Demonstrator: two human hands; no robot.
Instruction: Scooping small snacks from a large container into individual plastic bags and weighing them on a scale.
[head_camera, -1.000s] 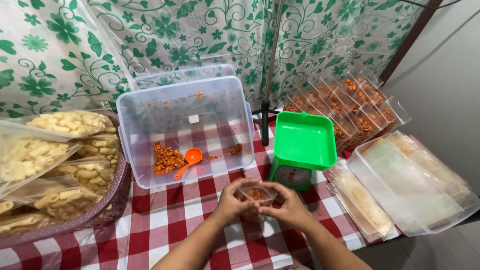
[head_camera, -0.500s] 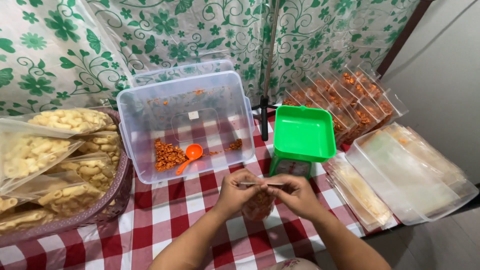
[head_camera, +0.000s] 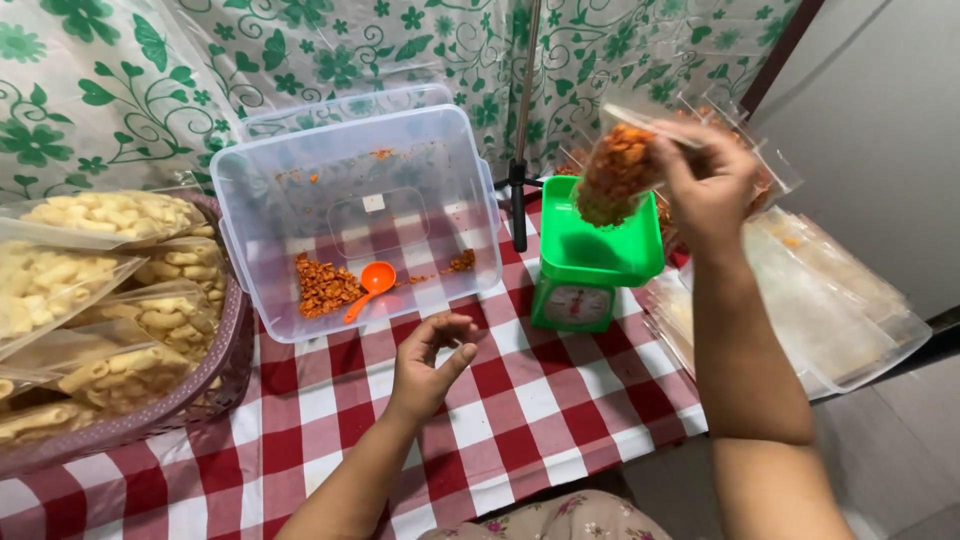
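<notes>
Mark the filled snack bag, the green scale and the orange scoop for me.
filled snack bag (head_camera: 612, 172), head view, on its orange-filled middle, held in the right hand.
green scale (head_camera: 590, 238), head view, on the bare pan floor.
orange scoop (head_camera: 377, 278), head view, on its round bowl, inside the clear tub.

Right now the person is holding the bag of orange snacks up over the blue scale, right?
Not quite: the scale is green, not blue. The head view shows the right hand holding the bag of orange snacks up over it.
</notes>
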